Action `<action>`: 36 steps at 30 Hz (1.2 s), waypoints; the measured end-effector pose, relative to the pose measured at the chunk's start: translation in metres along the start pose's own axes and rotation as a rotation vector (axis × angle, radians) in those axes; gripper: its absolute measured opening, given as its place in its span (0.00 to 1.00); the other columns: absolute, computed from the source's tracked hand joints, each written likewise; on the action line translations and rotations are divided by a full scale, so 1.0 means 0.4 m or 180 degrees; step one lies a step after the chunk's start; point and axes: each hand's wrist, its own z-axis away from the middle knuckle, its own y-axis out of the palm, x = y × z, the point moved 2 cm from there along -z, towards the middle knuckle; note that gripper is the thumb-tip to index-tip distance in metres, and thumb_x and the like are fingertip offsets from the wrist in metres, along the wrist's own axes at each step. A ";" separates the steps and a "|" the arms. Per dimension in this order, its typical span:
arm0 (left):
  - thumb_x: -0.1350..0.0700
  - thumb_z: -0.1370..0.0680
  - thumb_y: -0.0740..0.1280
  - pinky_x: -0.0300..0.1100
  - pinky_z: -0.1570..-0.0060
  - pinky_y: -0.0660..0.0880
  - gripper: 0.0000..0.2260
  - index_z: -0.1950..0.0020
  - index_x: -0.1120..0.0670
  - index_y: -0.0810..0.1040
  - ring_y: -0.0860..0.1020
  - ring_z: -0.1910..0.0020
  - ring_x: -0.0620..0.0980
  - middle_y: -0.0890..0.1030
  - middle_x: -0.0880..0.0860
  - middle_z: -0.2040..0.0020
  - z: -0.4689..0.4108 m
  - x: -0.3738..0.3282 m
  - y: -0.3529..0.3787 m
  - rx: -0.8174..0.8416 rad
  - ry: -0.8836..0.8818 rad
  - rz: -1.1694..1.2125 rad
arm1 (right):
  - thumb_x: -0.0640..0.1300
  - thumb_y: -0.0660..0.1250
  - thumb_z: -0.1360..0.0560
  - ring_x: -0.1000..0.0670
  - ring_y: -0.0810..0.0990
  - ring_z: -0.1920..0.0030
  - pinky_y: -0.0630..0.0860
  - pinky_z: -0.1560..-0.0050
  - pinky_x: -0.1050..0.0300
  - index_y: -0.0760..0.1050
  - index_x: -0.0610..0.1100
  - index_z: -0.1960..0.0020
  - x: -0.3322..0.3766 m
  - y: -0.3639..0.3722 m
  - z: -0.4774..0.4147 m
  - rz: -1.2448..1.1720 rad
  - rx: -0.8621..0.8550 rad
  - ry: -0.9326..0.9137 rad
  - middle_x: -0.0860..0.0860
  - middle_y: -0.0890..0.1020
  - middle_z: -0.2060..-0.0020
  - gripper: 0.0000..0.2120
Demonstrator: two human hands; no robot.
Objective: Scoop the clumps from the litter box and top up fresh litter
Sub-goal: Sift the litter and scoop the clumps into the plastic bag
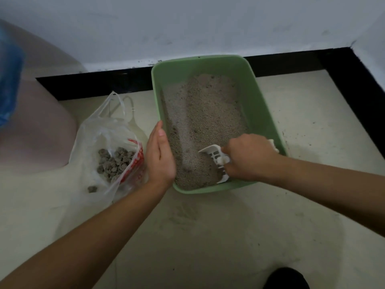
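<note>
In the middle of the frame, slightly above centre, the green litter box [261, 97] sits on the pale floor [208, 236], its far end against the black strip [93, 84] at the foot of the white wall [187, 28]. Grey-beige litter [204, 113] covers its bottom, heaped unevenly. At the near right end of the box the right hand [250, 157] grips the handle of a white slotted scoop [213, 156] — fingers curled tight round it, the blade tilted down into the litter. The left hand [159, 155] rests along the box's left rim, fingers straight and pressed together against the outer wall, thumb lying on the rim.

Just left of that hand a clear plastic bag [108, 130] with red print lies open on the floor, holding a pile of grey clumps [114, 163]. One stray clump [91, 189] lies on the floor just beside the bag's lower edge.

Further left stands a large pinkish object [37, 122], blurred, and a blue shape [8, 80] at the upper left edge — I cannot tell what either is. A dark rounded shape [285, 278] shows at the lower right.
</note>
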 end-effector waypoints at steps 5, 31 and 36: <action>0.41 0.19 0.48 0.32 0.31 0.60 0.27 0.25 0.52 0.66 0.64 0.29 0.35 0.68 0.42 0.29 -0.003 0.008 0.005 -0.0059 -0.0035 0.0243 | 0.52 0.65 0.26 0.47 0.71 0.65 0.68 0.62 0.55 0.66 0.48 0.65 0.021 -0.032 -0.035 -0.0107 0.0105 -0.0011 0.51 0.68 0.70 0.14; 0.45 0.18 0.46 0.41 0.25 0.59 0.25 0.24 0.53 0.65 0.63 0.27 0.37 0.67 0.43 0.28 0.014 0.001 0.019 0.0039 -0.0196 0.0805 | 0.48 0.70 0.27 0.51 0.78 0.58 0.72 0.50 0.48 0.79 0.48 0.34 -0.074 0.066 -0.164 -0.0545 -0.0691 -0.1839 0.53 0.84 0.61 0.22; 0.40 0.20 0.46 0.44 0.26 0.61 0.30 0.24 0.54 0.66 0.65 0.27 0.39 0.68 0.46 0.26 0.013 0.000 0.020 0.0042 -0.0245 0.0898 | 0.56 0.68 0.24 0.54 0.83 0.64 0.80 0.61 0.47 0.79 0.51 0.34 -0.088 0.104 -0.136 -0.1787 -0.0021 -0.1408 0.54 0.86 0.60 0.20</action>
